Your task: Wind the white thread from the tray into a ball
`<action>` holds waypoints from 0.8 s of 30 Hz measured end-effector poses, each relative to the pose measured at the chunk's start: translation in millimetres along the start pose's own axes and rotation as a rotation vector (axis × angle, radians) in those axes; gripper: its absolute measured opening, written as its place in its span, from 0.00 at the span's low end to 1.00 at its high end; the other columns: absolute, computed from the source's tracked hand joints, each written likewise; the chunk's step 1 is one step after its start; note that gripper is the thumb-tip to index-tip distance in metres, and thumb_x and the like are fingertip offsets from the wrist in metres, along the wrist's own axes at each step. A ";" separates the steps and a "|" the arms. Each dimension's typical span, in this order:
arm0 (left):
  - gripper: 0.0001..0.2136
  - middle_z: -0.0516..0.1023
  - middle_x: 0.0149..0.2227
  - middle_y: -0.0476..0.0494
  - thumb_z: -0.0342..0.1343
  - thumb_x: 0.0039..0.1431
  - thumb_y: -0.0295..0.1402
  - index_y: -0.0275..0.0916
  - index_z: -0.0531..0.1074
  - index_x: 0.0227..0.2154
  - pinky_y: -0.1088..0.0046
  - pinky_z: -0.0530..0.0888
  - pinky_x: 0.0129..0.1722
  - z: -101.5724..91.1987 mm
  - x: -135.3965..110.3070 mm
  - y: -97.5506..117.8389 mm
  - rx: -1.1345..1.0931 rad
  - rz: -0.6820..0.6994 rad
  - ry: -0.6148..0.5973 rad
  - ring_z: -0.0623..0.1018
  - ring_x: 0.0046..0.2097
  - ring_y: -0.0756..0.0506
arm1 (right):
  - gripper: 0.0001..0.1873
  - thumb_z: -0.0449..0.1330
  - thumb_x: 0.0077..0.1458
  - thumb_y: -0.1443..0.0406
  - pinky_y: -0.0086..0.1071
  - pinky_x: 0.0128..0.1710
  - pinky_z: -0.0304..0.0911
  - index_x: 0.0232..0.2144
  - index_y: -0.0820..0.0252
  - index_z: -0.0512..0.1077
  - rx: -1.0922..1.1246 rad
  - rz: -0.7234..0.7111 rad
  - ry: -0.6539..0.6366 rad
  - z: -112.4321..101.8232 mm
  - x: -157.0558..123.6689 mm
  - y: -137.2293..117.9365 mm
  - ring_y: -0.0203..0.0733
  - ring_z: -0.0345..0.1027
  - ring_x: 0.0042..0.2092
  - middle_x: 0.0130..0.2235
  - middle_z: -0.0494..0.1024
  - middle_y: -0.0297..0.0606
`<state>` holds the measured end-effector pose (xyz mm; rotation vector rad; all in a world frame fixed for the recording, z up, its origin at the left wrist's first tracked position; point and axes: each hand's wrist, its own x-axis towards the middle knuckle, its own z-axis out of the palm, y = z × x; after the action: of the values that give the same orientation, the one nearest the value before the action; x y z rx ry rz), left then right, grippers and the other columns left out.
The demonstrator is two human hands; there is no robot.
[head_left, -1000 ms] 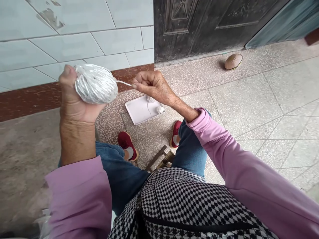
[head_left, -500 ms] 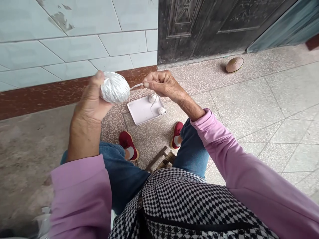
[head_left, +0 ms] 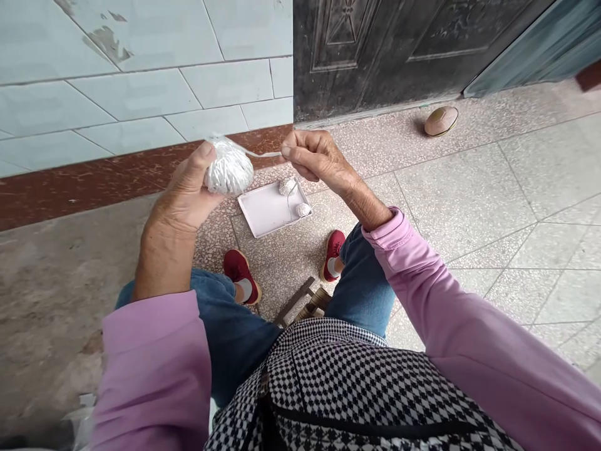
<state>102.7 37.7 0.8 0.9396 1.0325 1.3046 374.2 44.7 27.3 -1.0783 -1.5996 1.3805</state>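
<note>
My left hand (head_left: 185, 188) is wrapped round a large ball of white yarn (head_left: 230, 168), thumb on its upper side. A strand of yarn (head_left: 263, 154) runs from the top of the ball across to my right hand (head_left: 319, 158), which pinches it between thumb and fingers. Below the hands, a shallow pale tray (head_left: 263, 210) lies on the floor. Two smaller white balls of yarn, one (head_left: 287, 186) at its back right and another (head_left: 303, 210) at its front right corner, rest in it, with a thin strand near them.
A tiled wall (head_left: 141, 94) and a dark panelled door (head_left: 357, 56) stand ahead. An oval ball-like object (head_left: 441, 121) lies on the floor by the door. My red shoes (head_left: 241, 272) flank the tray's near side, and part of a wooden stool (head_left: 300, 300) shows between my legs.
My left hand has moved right and turned the large ball. The strand now leaves the ball's top instead of its right side. My right hand has shifted slightly right, still pinching it.
</note>
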 end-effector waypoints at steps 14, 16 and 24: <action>0.37 0.86 0.43 0.29 0.80 0.55 0.68 0.39 0.87 0.49 0.63 0.76 0.27 -26.8 4.9 5.6 0.001 0.015 -0.019 0.90 0.49 0.23 | 0.19 0.72 0.75 0.72 0.37 0.49 0.71 0.31 0.50 0.75 -0.492 -0.181 0.126 -32.5 22.4 52.0 0.43 0.72 0.42 0.30 0.78 0.34; 0.34 0.85 0.42 0.30 0.81 0.57 0.66 0.38 0.87 0.48 0.58 0.84 0.30 -19.8 1.1 3.0 0.024 0.072 0.015 0.92 0.52 0.21 | 0.13 0.73 0.73 0.72 0.38 0.55 0.75 0.35 0.53 0.81 -0.525 -0.184 0.137 -35.2 21.6 56.4 0.47 0.79 0.48 0.36 0.85 0.40; 0.41 0.86 0.43 0.33 0.77 0.63 0.78 0.38 0.87 0.46 0.68 0.79 0.22 -0.5 1.2 -9.4 0.053 0.153 0.049 0.85 0.36 0.38 | 0.25 0.61 0.85 0.48 0.40 0.53 0.80 0.59 0.59 0.88 -0.188 -0.270 0.140 10.5 10.6 16.4 0.53 0.85 0.57 0.57 0.91 0.50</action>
<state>104.9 38.4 -8.4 1.0483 1.0537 1.4387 362.6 51.9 9.8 -0.9989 -1.7242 0.9722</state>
